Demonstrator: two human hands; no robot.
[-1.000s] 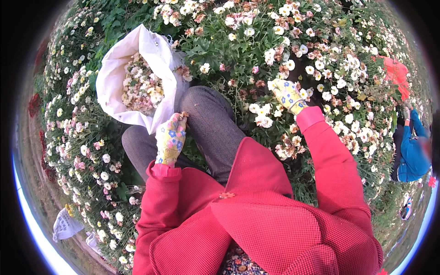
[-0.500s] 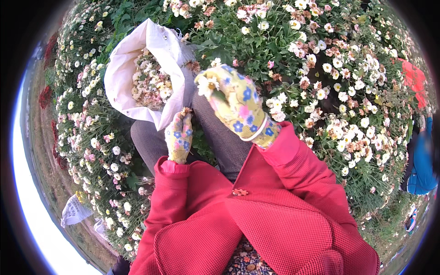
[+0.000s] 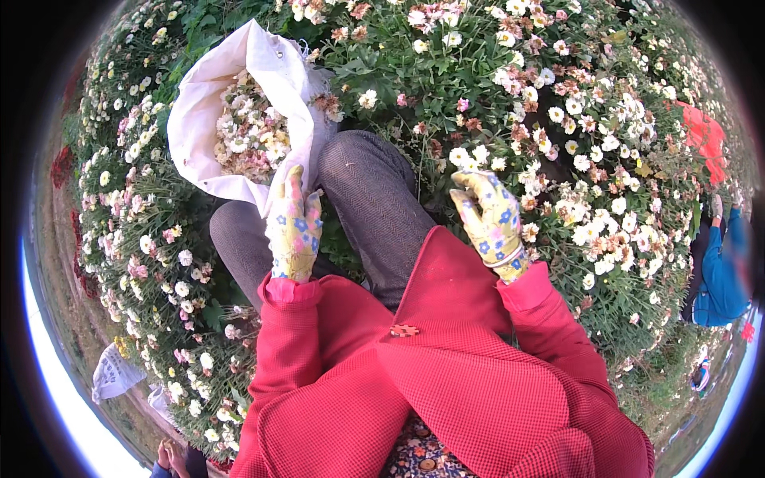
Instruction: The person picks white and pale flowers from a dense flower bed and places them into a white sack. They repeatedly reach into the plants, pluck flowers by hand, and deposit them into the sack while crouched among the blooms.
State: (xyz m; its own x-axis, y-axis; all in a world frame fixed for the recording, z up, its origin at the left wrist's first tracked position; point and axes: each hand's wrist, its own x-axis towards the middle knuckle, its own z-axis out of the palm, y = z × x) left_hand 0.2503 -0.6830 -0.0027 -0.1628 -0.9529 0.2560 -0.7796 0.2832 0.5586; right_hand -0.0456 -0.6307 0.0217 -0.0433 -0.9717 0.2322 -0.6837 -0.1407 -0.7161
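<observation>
Both my hands wear yellow gloves patterned with blue and pink flowers. At the near rim of a white sack (image 3: 191, 131), my left hand (image 3: 295, 231) has its fingers over the edge and its thumb outside, closed on the cloth. Inside the sack lies a heap of picked flower heads (image 3: 249, 131), white, pink and brownish. To the right of my knee, my right hand (image 3: 486, 213) hovers with curved fingers and the thumb apart, nothing seen between them. Just beyond its fingertips grow white flowers (image 3: 470, 158).
Dense flowering plants (image 3: 613, 239) surround my legs (image 3: 366, 199). At the far right is a person in blue (image 3: 721, 275), below a red cloth-like thing (image 3: 703, 143). A white bag (image 3: 115, 373) stands at the lower left, with another person's hands (image 3: 171, 458) at the bottom edge.
My right hand has swung away from the sack to the right, and the white flower it held is gone from it. My left hand has risen onto the sack's rim.
</observation>
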